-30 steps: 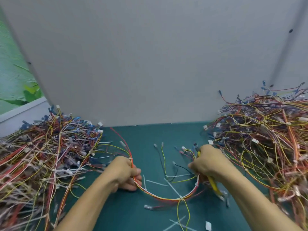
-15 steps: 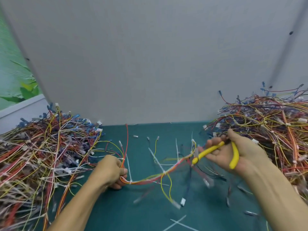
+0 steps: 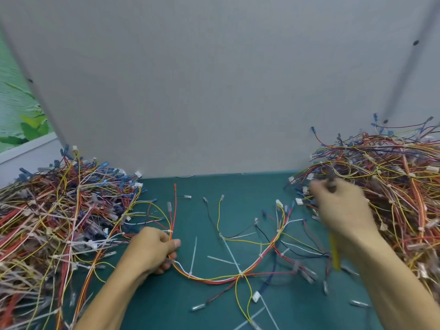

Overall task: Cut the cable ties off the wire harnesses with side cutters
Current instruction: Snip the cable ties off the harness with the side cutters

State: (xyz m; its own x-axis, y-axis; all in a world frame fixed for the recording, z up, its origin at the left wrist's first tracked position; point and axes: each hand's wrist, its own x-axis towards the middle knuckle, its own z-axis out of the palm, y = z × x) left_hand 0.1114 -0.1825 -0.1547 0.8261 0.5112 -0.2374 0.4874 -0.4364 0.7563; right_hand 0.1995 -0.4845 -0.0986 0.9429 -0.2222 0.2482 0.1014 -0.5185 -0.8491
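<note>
Teal table (image 3: 238, 186), yellow cutter handles (image 3: 334, 252), red-orange-yellow harness (image 3: 214, 279), grey wall (image 3: 214, 91)

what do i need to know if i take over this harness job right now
Left hand grips one end of the harness, which lies curved on the green mat.
Right hand, blurred, holds the yellow side cutters by the right pile.
Done: no cut visible on this harness.
Left: cut its white cable ties, then go on with the piles.

Matt tabletop (image 3: 238, 189), smooth plastic cable ties (image 3: 194, 253)
</note>
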